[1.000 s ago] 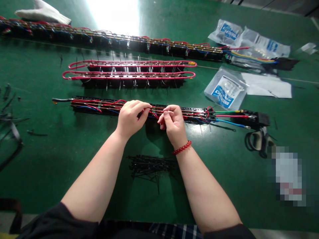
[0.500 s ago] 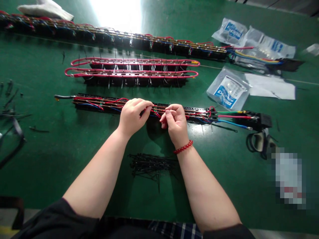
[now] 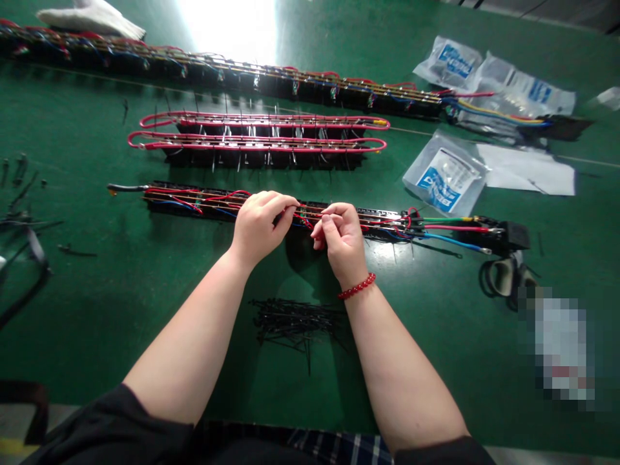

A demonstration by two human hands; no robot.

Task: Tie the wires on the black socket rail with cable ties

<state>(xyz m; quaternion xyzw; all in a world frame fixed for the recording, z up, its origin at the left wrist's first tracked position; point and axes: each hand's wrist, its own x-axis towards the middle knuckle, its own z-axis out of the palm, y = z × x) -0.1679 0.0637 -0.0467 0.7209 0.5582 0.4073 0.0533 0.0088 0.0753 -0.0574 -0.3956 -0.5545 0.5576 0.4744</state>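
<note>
A long black strip assembly (image 3: pixel 217 201), wired in red and blue along thin brass-coloured rods, lies across the table in front of me. Over its middle, my left hand (image 3: pixel 264 219) is closed, thumb and forefinger nearly meeting at the wires. My right hand (image 3: pixel 343 239) is a short way to the right at the strip's near edge, fingers curled in and thumb against the forefinger. Whatever either hand pinches is too small to make out. Between my forearms lies a pile of black cable ties (image 3: pixel 295 320).
Two shorter black assemblies with red cable loops (image 3: pixel 256 143) lie beyond, then a longer wired strip (image 3: pixel 232 72). Plastic bags (image 3: pixel 443 174) and white paper (image 3: pixel 530 169) are at right. Scissors (image 3: pixel 504 278) lie near the strip's right end. A white glove (image 3: pixel 92 18) rests far left.
</note>
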